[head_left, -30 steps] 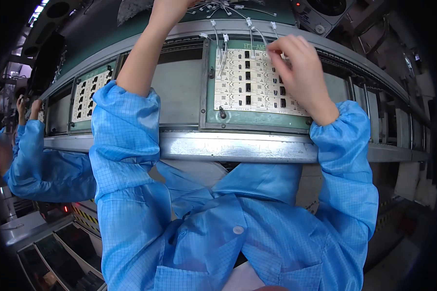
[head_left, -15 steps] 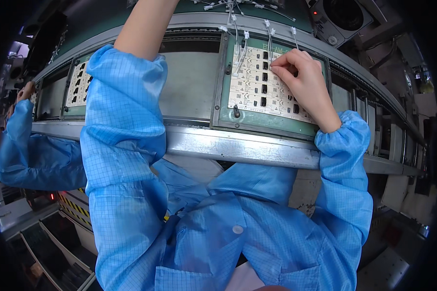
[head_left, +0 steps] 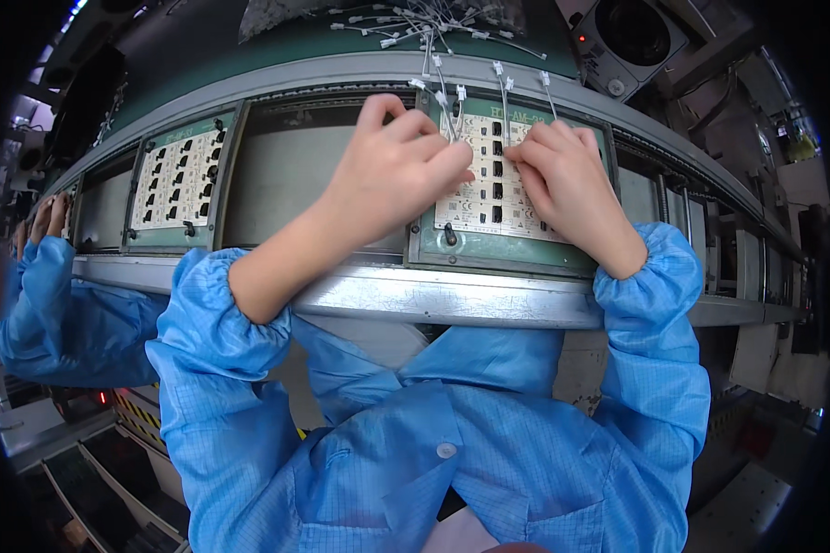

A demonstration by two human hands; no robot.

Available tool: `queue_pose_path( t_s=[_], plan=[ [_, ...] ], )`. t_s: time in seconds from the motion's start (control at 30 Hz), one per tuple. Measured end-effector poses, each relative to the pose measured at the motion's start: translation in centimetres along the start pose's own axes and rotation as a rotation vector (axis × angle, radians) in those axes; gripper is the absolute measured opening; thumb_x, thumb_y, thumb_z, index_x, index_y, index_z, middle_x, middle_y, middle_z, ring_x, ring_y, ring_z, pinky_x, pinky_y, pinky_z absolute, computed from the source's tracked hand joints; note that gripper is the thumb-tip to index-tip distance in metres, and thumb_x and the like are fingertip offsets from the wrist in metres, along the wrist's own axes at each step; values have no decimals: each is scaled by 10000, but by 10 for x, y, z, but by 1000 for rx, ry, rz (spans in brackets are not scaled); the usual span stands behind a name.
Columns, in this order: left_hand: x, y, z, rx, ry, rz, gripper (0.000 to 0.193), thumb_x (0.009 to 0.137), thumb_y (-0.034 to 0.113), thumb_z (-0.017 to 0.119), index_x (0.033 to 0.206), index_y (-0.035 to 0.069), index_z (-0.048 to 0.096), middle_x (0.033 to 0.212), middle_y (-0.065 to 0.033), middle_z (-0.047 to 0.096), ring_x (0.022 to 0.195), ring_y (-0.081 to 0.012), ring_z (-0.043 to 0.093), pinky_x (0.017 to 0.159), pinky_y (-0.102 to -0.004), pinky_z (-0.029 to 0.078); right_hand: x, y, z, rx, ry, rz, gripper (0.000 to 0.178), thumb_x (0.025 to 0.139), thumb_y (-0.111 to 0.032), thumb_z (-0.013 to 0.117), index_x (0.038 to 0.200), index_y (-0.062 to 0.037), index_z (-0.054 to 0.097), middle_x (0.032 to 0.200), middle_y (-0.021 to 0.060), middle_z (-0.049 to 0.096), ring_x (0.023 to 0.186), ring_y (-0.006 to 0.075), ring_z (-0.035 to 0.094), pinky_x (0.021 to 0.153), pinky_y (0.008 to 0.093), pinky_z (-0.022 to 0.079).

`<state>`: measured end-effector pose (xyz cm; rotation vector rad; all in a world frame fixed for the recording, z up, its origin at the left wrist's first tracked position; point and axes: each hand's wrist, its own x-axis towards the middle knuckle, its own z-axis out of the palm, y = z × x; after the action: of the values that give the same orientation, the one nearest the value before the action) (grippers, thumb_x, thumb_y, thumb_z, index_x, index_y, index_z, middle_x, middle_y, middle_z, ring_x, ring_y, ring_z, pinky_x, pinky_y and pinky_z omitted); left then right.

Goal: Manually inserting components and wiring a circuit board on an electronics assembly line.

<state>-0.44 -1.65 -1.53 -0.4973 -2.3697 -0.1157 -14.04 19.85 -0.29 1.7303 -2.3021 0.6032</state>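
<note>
A pale circuit-board panel (head_left: 475,214) with black components lies in a green fixture (head_left: 526,251) in front of me. My left hand (head_left: 401,166) is over the panel's left side, thumb and fingertips pinched; what they hold is hidden. Beside those fingertips, several white connector cables (head_left: 459,106) stand up from the upper left of the panel. My right hand (head_left: 572,175) covers the panel's right side, its fingertips closed at the lower end of a white cable (head_left: 506,106). Another white cable (head_left: 550,94) rises behind the knuckles of this hand.
A loose heap of white cables (head_left: 433,20) lies beyond the rail on a green surface. Left along the line sits a second fixture with a board panel (head_left: 177,175). A metal rail (head_left: 452,300) runs before me. Another person's hands (head_left: 51,217) are at far left.
My left arm has drawn back from beyond the far rail, bringing the hand down to the panel's left side. My right hand has shifted slightly down the panel, still pinching.
</note>
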Motion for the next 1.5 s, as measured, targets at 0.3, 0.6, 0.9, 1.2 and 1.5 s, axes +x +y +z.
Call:
queue_pose_path(
  t_s=[0.3, 0.6, 0.9, 1.2, 1.5],
  plan=[
    [-13, 16, 9, -178, -55, -174, 185, 822, 219, 821, 883, 124, 674, 883, 10, 697, 1016, -198, 634, 1004, -491, 375, -11, -7, -12, -85, -157, -13, 287, 866, -12, 635, 1135, -24, 732, 983, 90, 609, 1005, 265, 580, 949, 394, 409],
    [-10, 18, 0, -130, -101, -175, 112, 839, 161, 759, 928, 145, 692, 930, 10, 669, 1025, -212, 613, 1028, -537, 351, 85, 163, 21, -57, 109, 198, 194, 946, -150, 640, 1106, -64, 705, 973, 136, 667, 954, 320, 667, 851, 417, 533],
    [-12, 17, -5, -94, -105, -359, 79, 773, 162, 781, 820, 152, 719, 1037, 32, 649, 1092, -255, 549, 961, -487, 336, 93, 158, 38, -89, 219, 356, 127, 908, -107, 662, 937, 15, 681, 876, 182, 741, 848, 266, 742, 762, 355, 564],
    [-14, 14, -5, -83, -129, -408, 85, 792, 180, 812, 855, 163, 757, 968, 57, 661, 1074, -229, 546, 941, -432, 337, 68, 136, -26, 828, 469, 496, 126, 913, -86, 696, 993, 5, 657, 820, 77, 710, 720, 132, 661, 662, 251, 513],
    [-16, 19, -13, -75, -186, -350, 91, 788, 178, 813, 863, 182, 763, 982, 78, 664, 1087, -228, 541, 954, -435, 324, 6, 110, -37, 1108, 407, 636, 184, 998, -113, 646, 1143, -1, 660, 888, 71, 705, 744, 105, 645, 692, 227, 523]
  ],
)
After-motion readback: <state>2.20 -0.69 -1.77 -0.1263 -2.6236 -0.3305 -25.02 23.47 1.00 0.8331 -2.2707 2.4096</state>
